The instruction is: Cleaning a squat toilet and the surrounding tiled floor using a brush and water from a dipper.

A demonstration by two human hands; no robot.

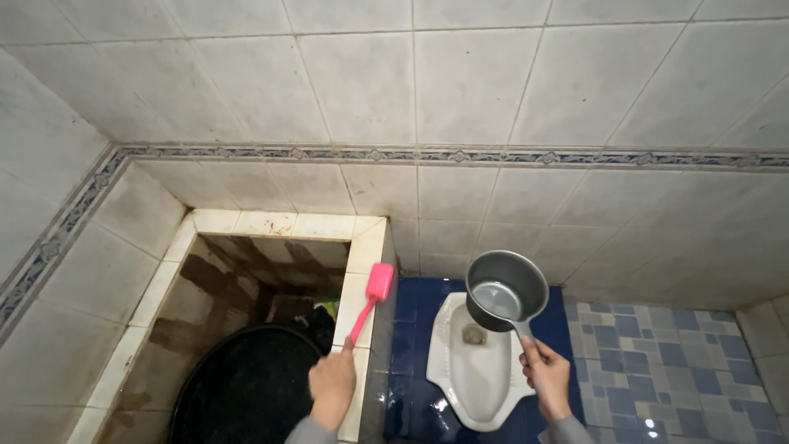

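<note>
My left hand [331,385] grips the handle of a pink brush [374,294], its head raised over the tiled rim of the water tank [360,271]. A grey metal scoop pot [505,290] is held by its handle in my right hand [546,376]; it is tilted and holds some water. It hangs above a white squat toilet [477,374] set in a dark blue tiled platform [411,362].
A tiled water tank on the left holds a large black basin [246,386]. White tiled walls with a patterned border strip [460,155] enclose the corner. Blue and grey mosaic floor tiles [657,370] lie to the right.
</note>
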